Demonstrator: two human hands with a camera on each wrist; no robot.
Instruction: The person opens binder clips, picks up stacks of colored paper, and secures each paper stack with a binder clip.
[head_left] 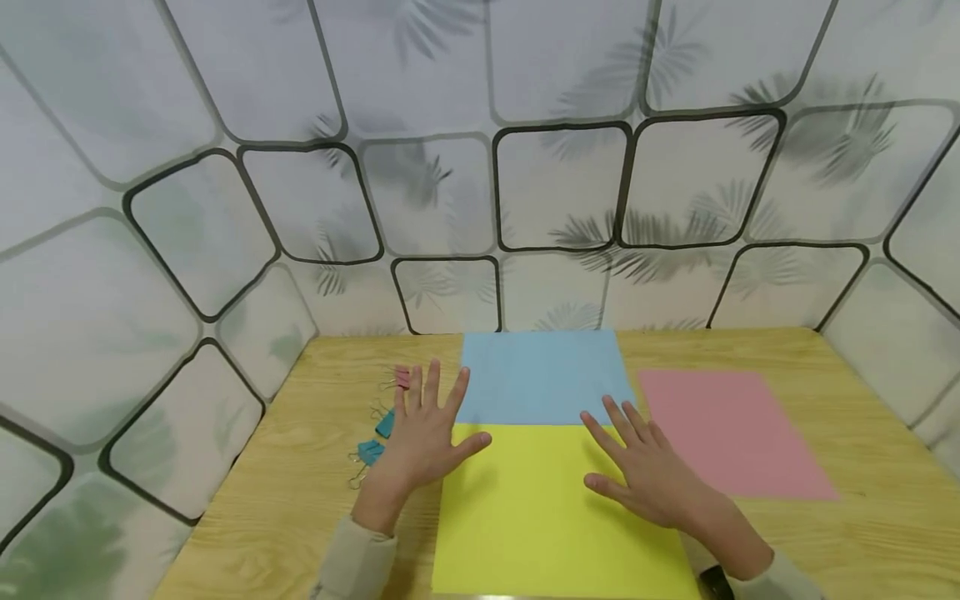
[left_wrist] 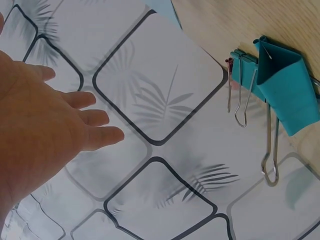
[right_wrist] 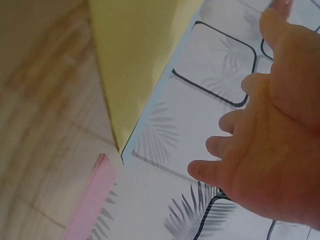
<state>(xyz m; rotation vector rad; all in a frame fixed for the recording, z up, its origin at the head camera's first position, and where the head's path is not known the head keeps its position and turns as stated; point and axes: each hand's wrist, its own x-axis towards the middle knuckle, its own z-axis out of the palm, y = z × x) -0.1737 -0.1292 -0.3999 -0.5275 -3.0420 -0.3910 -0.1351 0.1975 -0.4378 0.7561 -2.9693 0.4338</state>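
My left hand (head_left: 423, 442) has its fingers spread, palm down, between the binder clips and the yellow sheet (head_left: 540, 517). Two teal binder clips (head_left: 370, 452) and a pink binder clip (head_left: 402, 377) lie just left of it; the larger teal binder clip (left_wrist: 287, 82) looms close in the left wrist view. My right hand (head_left: 645, 475), fingers also spread, is over the right part of the yellow sheet and holds nothing. Beyond the yellow sheet lies a blue sheet (head_left: 543, 375). A pink sheet (head_left: 735, 433) lies to the right of both.
The wooden table (head_left: 285, 492) carries all the sheets and clips. Patterned curtain-like walls (head_left: 555, 183) with dark rounded outlines and leaf prints enclose it at the back and both sides. A dark band (head_left: 716, 582) shows at the right wrist.
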